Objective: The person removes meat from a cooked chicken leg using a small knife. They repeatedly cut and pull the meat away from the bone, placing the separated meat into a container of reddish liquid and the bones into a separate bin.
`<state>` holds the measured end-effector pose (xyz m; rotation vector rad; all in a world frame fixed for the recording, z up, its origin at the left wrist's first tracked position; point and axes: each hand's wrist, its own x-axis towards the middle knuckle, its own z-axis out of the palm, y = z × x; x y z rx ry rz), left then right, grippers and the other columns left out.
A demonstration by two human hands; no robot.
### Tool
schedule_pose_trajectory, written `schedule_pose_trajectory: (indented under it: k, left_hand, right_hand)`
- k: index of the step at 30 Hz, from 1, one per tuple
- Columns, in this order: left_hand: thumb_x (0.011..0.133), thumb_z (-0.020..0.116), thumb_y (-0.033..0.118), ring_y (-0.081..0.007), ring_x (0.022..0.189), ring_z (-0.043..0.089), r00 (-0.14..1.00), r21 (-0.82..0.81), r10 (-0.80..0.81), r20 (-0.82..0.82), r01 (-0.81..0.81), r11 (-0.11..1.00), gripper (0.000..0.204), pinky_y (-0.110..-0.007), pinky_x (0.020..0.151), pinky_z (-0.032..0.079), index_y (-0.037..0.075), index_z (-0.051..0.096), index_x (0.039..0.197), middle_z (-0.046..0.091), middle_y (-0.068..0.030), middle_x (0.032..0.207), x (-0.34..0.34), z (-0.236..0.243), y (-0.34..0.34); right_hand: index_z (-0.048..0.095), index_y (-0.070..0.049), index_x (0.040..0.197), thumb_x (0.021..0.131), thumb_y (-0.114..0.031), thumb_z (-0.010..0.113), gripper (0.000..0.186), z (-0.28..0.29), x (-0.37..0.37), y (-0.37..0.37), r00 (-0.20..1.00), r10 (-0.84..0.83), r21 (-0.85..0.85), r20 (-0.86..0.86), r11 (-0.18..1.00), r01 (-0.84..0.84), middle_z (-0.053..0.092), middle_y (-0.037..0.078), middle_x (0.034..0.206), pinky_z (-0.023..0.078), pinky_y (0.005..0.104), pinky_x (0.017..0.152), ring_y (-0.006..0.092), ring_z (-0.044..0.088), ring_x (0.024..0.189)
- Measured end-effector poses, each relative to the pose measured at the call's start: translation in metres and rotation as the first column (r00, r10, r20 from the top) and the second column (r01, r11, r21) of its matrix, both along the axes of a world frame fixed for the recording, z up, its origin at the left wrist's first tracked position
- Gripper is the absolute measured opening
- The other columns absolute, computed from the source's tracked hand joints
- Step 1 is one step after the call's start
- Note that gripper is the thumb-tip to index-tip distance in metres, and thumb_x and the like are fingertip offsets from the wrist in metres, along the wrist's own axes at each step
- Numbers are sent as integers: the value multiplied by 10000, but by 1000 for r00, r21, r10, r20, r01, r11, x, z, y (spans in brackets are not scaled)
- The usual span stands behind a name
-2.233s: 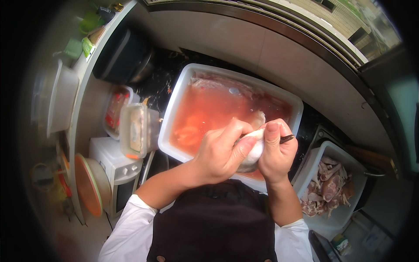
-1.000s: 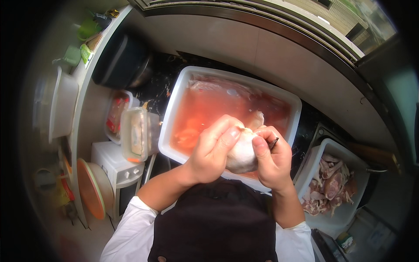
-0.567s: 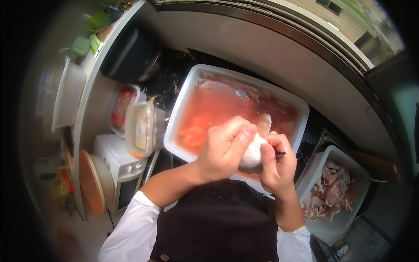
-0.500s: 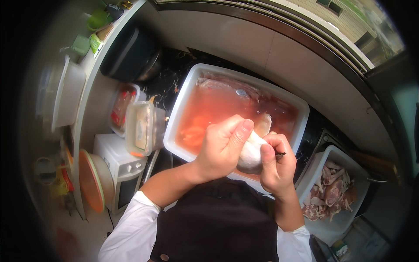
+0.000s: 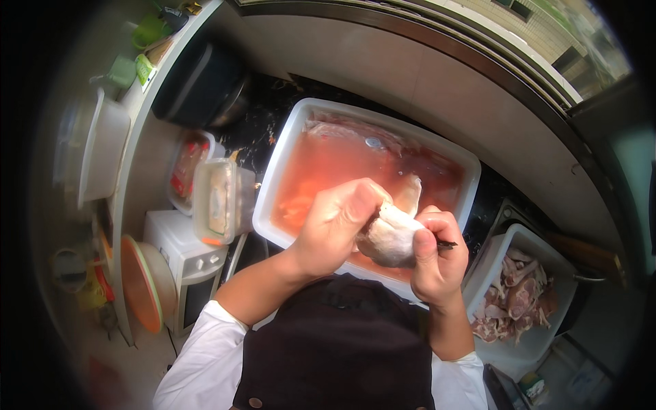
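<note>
**Both hands on one pale meat piece, over the big tub**

My left hand (image 5: 338, 225) is closed on the upper left of the pale meat piece (image 5: 389, 240), thumb on top. My right hand (image 5: 441, 256) pinches the right end, thumb on the near face, fingers curled behind. A thin dark tool (image 5: 447, 245) pokes out of the right fist on its outer side; the rest is hidden, so can't tell what type.

Meat piece sits between the hands, held up above the near edge of the white tub (image 5: 265, 212). Skin side whitish, greyer toward the bottom. A pale pointed piece (image 5: 410, 195) sticks up just beyond it; can't tell if the two are joined.

Tub is on the black table (image 5: 254, 145), filled with reddish liquid (image 5: 342, 160), more meat along its far wall.

To my right: a second tub (image 5: 540, 335) with a heap of cut meat (image 5: 516, 297).

To my left: a clear container (image 5: 217, 201) with pale contents, another container (image 5: 190, 167) showing red behind it, and a white appliance (image 5: 181, 239) with knobs nearer me. Dark apron (image 5: 335, 348), white sleeves.
</note>
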<state>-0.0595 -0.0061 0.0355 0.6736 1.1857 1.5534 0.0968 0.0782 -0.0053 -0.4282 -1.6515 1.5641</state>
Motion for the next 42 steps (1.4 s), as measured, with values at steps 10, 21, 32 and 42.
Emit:
schedule_pose_trajectory:
  k: [10, 21, 32, 42]
  left_hand:
    - [937, 648, 10, -143, 937, 603, 911, 54, -88, -402, 120, 991, 135, -276, 821, 487, -44, 641, 1061, 648, -96, 1020, -1, 1, -6]
    - [904, 639, 14, -152, 736, 649, 766, -51, -167, -621, 173, 984, 71, -287, 667, 525, -49, 660, 927, 679, -99, 839, -24, 16, 2]
    - [999, 587, 118, -125, 738, 609, 914, -173, -177, -366, 120, 978, 166, -279, 690, 503, -18, 636, 917, 669, -58, 813, -43, 13, 6]
    - [1015, 603, 197, -137, 799, 558, 879, 35, -275, -389, 312, 949, 203, -293, 723, 471, -6, 611, 998, 583, -55, 882, -7, -8, 7]
  right_hand:
    - [573, 16, 987, 1015, -88, 582, 108, -1, 2, 4, 1000, -21, 59, -10, 998, 21, 564, 69, 787, 405, 265, 610, 137, 492, 666]
    - [589, 22, 968, 966, -23, 613, 51, 11, 8, 20, 984, 108, 247, 141, 959, -141, 568, 127, 747, 433, 330, 546, 239, 540, 584]
    - [593, 28, 973, 985, -24, 573, 57, 16, 17, 30, 945, 232, 111, 231, 959, -262, 614, 132, 788, 469, 331, 610, 244, 575, 642]
    - [622, 12, 1016, 1026, -124, 574, 144, 24, 15, 36, 942, 285, -170, 180, 952, -256, 628, 49, 843, 466, 262, 704, 107, 555, 763]
